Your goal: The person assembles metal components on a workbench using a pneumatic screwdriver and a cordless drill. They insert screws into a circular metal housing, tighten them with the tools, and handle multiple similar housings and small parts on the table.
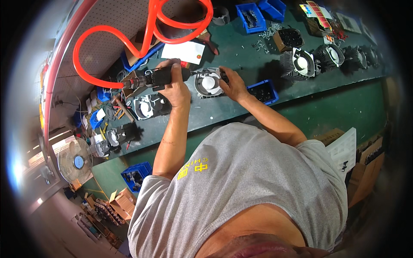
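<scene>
Head view: a workbench is seen from above, with a grey-and-black motor housing placed on it between the two hands.
Shirt: grey; yellow lettering is printed across the chest.
White sheet: laid behind the tool; a small round red-and-yellow mark is borne near its right edge.
Label strip: red and yellow, laid at the far right of the bench; its print is too small to be read.
Fan: a blue hub is marked in pale print, too small to be read.
Left hand: wrapped around a black air tool, forearm raised nearly straight; the tool is held level, its orange hose joined at the left end.
Tool tip: pointed at the housing's upper left; whether contact is made cannot be told.
Right hand: set apart from the left, forearm slanted inward, fingers laid at the housing's right rim; whether it is gripped cannot be told.
</scene>
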Tool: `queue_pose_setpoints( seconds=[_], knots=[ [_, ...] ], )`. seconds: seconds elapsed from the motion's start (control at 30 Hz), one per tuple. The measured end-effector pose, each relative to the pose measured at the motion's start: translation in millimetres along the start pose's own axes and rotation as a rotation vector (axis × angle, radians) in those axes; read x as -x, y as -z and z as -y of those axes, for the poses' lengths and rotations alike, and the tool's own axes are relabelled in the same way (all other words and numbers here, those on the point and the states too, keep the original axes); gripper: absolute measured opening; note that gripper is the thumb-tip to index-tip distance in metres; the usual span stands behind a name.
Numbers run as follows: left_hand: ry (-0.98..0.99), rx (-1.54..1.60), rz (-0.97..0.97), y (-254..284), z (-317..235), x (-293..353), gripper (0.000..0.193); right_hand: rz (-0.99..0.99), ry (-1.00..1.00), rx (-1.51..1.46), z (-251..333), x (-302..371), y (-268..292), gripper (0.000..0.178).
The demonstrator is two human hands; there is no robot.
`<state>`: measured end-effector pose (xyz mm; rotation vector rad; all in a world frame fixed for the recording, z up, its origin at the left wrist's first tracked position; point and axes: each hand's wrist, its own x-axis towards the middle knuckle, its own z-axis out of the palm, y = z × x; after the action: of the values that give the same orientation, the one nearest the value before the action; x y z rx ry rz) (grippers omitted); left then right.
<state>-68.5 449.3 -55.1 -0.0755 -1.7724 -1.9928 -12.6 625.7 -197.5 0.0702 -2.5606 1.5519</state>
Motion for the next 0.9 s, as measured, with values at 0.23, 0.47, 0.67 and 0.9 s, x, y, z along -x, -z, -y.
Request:
queue_pose_setpoints(
  seconds=[0.23, 0.47, 0.67, 0.9],
  knots=[
    [0.017, -0.034, 0.076, -1, -5, -3, 0.011, -0.005, 0.022, 0.005, -4, 0, -3, 0.055],
    [0.257, -0.135, 0.594, -27, -31, -34, 0.021, -0.007, 0.101, 0.023, -10, 0, -3, 0.054],
    [0.284, -0.018, 0.660, -44, -29, -28, 0.018, 0.011, 0.141, 0.014, -10, -1, -3, 0.053],
    [0.254, 0.001, 0.516, -48, -30, -21, 0.012, -0.004, 0.118, 0.001, -7, -4, -1, 0.052]
  ],
)
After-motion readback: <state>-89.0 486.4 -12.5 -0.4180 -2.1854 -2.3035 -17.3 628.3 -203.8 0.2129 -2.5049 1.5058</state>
